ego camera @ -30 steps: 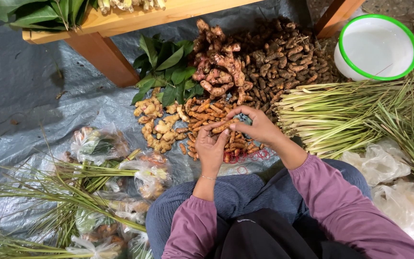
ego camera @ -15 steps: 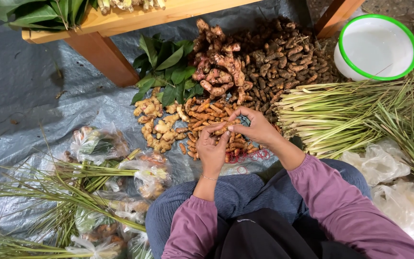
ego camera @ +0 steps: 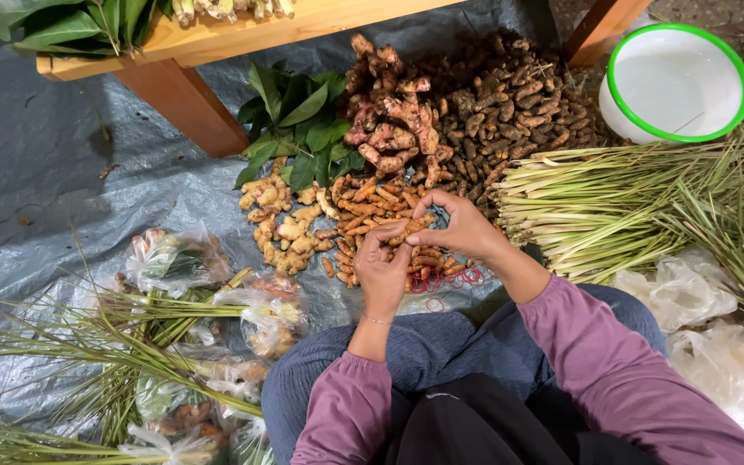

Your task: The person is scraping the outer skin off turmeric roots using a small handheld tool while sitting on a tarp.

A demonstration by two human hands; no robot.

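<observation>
1. Left hand (ego camera: 382, 274): fingers curled narrow, fingertips pinching one end of a small bundle of orange turmeric fingers (ego camera: 410, 228). Thin bracelet at wrist.
2. Right hand (ego camera: 462, 228): also narrow, thumb and forefingers closed on the other end of the same bundle. Both hands meet, touching across it.
3. Bundle location: held just above the loose pile of orange turmeric roots (ego camera: 363, 220) on the ground, in front of the person's knees.
4. Red rubber bands (ego camera: 441, 280): scattered on the sheet just below the hands.
5. Near the pile: pale knobbly ginger pieces (ego camera: 273, 220) to the left; pinkish galangal roots (ego camera: 389, 120) and a heap of dark brown small rhizomes (ego camera: 510, 99) behind.
6. Green leaf bunch (ego camera: 299, 129): behind the ginger, beside the table leg.
7. Lemongrass stalks (ego camera: 596, 194): laid to the right, beside the right forearm.
8. White enamel bowl with green rim (ego camera: 678, 82): top right, well apart from hands.
9. Surface: grey plastic tarp (ego camera: 53, 189) on the ground. Clear plastic bags of mixed produce (ego camera: 178, 258) lie to the left.
10. Wooden table (ego camera: 217, 39): along top edge, leaves on it.
</observation>
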